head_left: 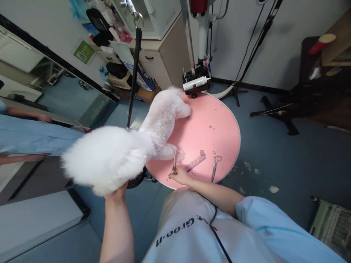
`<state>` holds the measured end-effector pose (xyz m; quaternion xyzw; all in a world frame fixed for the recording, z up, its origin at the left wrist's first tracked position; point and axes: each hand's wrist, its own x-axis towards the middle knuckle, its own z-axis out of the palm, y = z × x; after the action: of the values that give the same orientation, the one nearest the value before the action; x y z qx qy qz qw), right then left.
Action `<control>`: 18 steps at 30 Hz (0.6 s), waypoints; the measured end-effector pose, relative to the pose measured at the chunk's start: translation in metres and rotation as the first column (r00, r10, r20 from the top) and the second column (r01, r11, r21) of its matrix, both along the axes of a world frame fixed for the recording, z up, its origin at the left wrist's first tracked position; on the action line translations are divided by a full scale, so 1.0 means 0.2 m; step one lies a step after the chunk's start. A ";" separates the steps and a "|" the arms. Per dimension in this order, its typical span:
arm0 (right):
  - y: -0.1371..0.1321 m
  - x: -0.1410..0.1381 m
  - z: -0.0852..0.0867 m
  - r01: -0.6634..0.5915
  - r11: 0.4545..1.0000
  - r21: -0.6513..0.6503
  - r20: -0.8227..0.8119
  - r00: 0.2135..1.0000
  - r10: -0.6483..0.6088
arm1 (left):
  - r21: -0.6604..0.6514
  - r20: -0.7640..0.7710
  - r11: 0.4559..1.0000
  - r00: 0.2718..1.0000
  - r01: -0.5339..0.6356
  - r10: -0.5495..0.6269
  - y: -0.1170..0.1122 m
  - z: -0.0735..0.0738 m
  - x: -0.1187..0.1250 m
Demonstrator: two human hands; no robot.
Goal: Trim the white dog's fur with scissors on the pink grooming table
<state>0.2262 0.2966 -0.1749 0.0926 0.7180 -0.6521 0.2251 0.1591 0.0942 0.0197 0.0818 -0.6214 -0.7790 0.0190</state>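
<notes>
A fluffy white dog (109, 155) stands on the round pink table (219, 124), its large rounded head towards me and its closely trimmed body stretching away. My left hand (118, 191) holds the underside of the head, its fingers mostly hidden by fur. Curved scissors (174, 168) are gripped in my right hand (181, 176), with the blades pointing up beside the dog's front leg (166, 151). Just right of that hand, a purple-backed metal comb (196, 162) lies on the table. Farther right rests a second pair of scissors (215, 166).
A black strap (134, 76) hangs down to the dog's neck. At the table's far edge, a black tool holder (189, 77) carries a white bottle (196, 83). Hair clumps (202, 152) lie on the tabletop. A person in blue (33, 135) appears at left; a cabinet (164, 54) stands behind.
</notes>
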 end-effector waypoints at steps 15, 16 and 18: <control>0.00 -0.01 -0.01 0.034 0.998 -0.056 0.091 0.995 -0.029 | -0.266 0.039 0.962 0.998 0.057 -0.048 0.02 0.03 -0.01; 0.00 -0.01 -0.01 0.029 0.997 -0.071 0.095 0.995 -0.022 | -0.247 0.046 0.968 0.998 0.054 -0.044 0.02 0.04 -0.01; 0.01 -0.01 -0.01 0.016 0.996 -0.092 0.109 0.994 -0.006 | -0.166 0.064 0.984 0.997 0.059 -0.049 0.03 0.04 -0.01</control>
<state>0.2246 0.2981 -0.1761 0.1213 0.6731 -0.6800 0.2642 0.1570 0.1004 0.0278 0.0859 -0.6872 -0.7212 -0.0139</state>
